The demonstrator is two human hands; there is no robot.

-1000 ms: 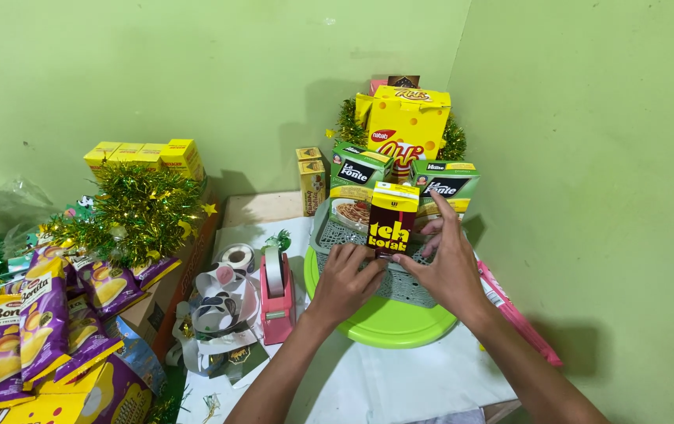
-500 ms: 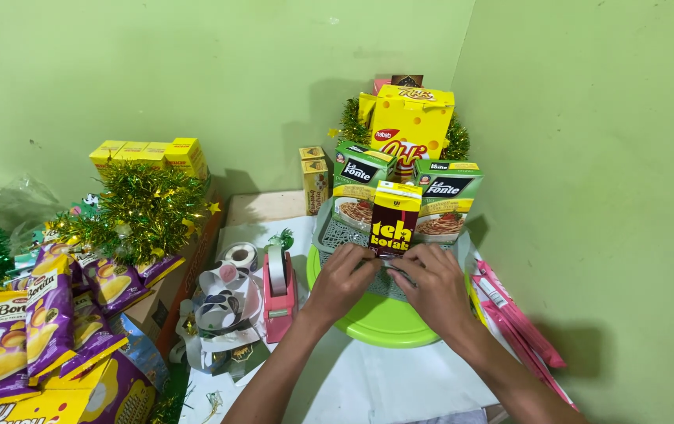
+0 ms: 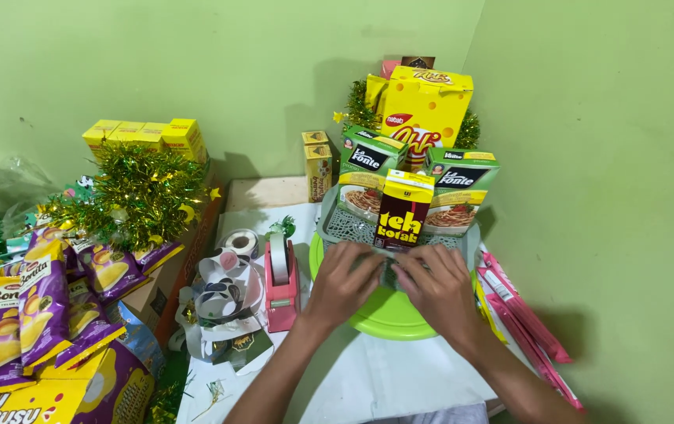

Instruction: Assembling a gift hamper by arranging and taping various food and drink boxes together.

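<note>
A grey mesh basket (image 3: pixel 343 228) stands on a round lime-green tray (image 3: pixel 390 320). In it are a brown-and-yellow drink carton (image 3: pixel 402 210), two green pasta boxes (image 3: pixel 367 177) (image 3: pixel 460 192) and a tall yellow box (image 3: pixel 428 106) with green tinsel behind. My left hand (image 3: pixel 343 280) and my right hand (image 3: pixel 436 284) sit side by side on the basket's front rim, just below the drink carton. Their fingertips are curled onto the rim and nearly touch each other. What lies under the fingers is hidden.
A pink tape dispenser (image 3: pixel 282 280) stands left of the tray, with a roll of stickers and ribbon (image 3: pixel 224 287) beside it. Farther left are gold-green tinsel (image 3: pixel 137 193), yellow boxes (image 3: pixel 148 135) and purple snack bags (image 3: pixel 38 308). Pink packets (image 3: pixel 522 316) lie along the right wall.
My hands were spread to either side of the drink carton, the right one raised by the pasta box. They have come down and together at the basket's front rim.
</note>
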